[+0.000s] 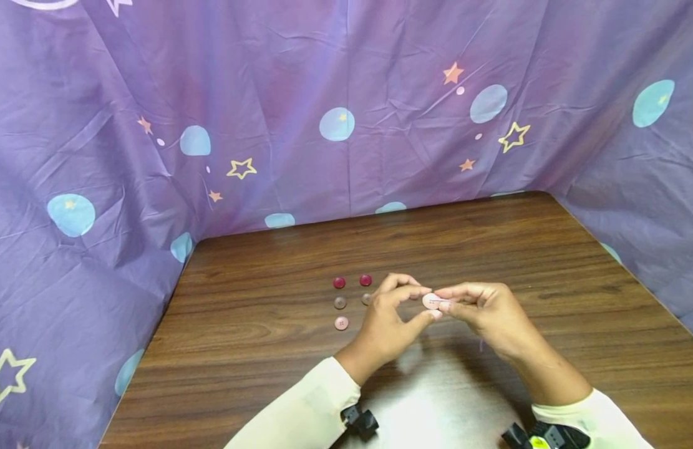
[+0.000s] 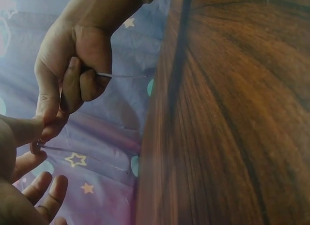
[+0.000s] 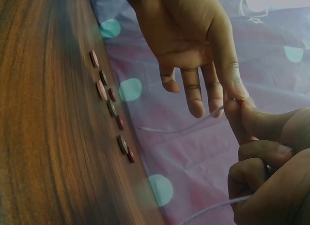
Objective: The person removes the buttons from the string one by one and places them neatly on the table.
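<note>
A pale pink button point(image 1: 431, 301) is pinched at its edge by the thumb and forefinger of my left hand point(image 1: 388, 318); its other fingers are loosely spread in the right wrist view. My right hand point(image 1: 489, 312) meets it from the right, thumb and forefinger pinching at the button's face. A pale purple string point(image 3: 189, 124) hangs from the button in both wrist views. Another length of string point(image 2: 128, 76) comes out of the right hand's curled lower fingers. How the string passes through the button's holes is hidden by the fingertips.
Left of the hands, small buttons lie in rows on the brown wooden table point(image 1: 256, 299): dark red point(image 1: 339, 282), grey-brown point(image 1: 339, 302) and pink point(image 1: 341, 323). Some are hidden behind the left hand. A purple patterned cloth point(image 1: 301, 75) hangs behind and beside the table.
</note>
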{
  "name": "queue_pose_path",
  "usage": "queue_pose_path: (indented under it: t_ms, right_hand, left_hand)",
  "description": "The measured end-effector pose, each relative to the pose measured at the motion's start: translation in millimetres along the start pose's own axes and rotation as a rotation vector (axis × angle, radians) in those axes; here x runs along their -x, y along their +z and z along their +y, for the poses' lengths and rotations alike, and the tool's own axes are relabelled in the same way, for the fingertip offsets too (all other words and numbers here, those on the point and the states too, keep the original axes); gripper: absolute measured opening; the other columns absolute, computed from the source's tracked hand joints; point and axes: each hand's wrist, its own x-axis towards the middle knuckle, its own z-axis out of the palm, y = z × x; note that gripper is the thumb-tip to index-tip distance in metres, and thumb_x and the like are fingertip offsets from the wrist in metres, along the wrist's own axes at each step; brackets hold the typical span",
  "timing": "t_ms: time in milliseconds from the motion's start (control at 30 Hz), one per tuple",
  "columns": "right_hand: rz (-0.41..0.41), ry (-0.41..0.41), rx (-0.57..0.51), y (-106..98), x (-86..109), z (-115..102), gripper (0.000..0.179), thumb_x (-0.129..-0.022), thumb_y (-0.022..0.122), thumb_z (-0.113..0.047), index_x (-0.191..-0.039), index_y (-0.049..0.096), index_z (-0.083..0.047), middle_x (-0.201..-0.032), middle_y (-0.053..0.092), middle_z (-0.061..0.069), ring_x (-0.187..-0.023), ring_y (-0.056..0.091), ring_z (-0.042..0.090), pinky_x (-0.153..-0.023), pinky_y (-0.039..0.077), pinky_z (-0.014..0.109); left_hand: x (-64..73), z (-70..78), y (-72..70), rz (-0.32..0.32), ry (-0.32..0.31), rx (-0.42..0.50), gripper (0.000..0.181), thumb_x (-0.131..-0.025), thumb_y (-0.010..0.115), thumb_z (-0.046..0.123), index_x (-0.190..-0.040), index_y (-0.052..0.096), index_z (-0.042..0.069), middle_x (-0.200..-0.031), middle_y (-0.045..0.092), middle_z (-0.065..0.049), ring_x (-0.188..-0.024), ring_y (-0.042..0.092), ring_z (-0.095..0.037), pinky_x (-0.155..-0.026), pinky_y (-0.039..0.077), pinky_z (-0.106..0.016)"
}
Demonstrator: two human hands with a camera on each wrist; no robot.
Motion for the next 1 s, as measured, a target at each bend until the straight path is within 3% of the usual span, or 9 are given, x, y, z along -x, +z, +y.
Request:
queue_pose_path:
  t_ms: [67, 233, 800, 1000]
  right_hand:
    - [-0.012, -0.011, -0.011, 0.0, 0.0, 0.5, 0.025, -0.098, 0.076, 0.002, -0.116, 0.074, 0.017, -0.1, 0.085, -0.01, -0.088, 0.08, 0.006, -0.071, 0.062, 0.022]
    - [-0.016, -0.016, -0.005, -0.1, -0.3, 1.4, 0.024, -0.097, 0.076, 0.003, -0.116, 0.074, 0.017, -0.1, 0.085, -0.011, -0.09, 0.08, 0.006, -0.074, 0.064, 0.023]
    - [0.054, 0.044, 0.16, -1.2, 0.4, 0.8, 0.016, -0.099, 0.078, -0.008, -0.109, 0.08, 0.004, -0.094, 0.081, -0.019, -0.079, 0.07, 0.0, -0.066, 0.055, 0.025]
    - [0.09, 0.061, 0.213, -0.7, 0.3, -1.5, 0.012, -0.1, 0.078, -0.012, -0.105, 0.08, -0.002, -0.098, 0.082, -0.007, -0.074, 0.062, 0.001, -0.06, 0.048, 0.027]
  left_hand:
    - [0.8, -1.1, 0.4, -0.002, 0.015, 0.003, 0.033, -0.089, 0.091, 0.017, -0.119, 0.081, 0.008, -0.125, 0.07, -0.008, -0.116, 0.067, -0.019, -0.102, 0.053, -0.027]
    - [2.0, -3.2, 1.6, 0.009, 0.054, 0.011, 0.03, -0.089, 0.09, 0.014, -0.116, 0.082, 0.006, -0.123, 0.07, -0.01, -0.113, 0.067, -0.02, -0.1, 0.056, -0.028]
    - [3.7, -4.2, 4.7, 0.043, 0.065, 0.023, 0.025, -0.088, 0.091, 0.014, -0.109, 0.081, 0.006, -0.121, 0.069, -0.012, -0.11, 0.067, -0.021, -0.099, 0.058, -0.028]
    - [5.0, -5.4, 3.7, 0.031, 0.044, 0.037, 0.025, -0.087, 0.091, 0.013, -0.109, 0.081, 0.005, -0.122, 0.068, -0.012, -0.112, 0.066, -0.021, -0.099, 0.06, -0.035]
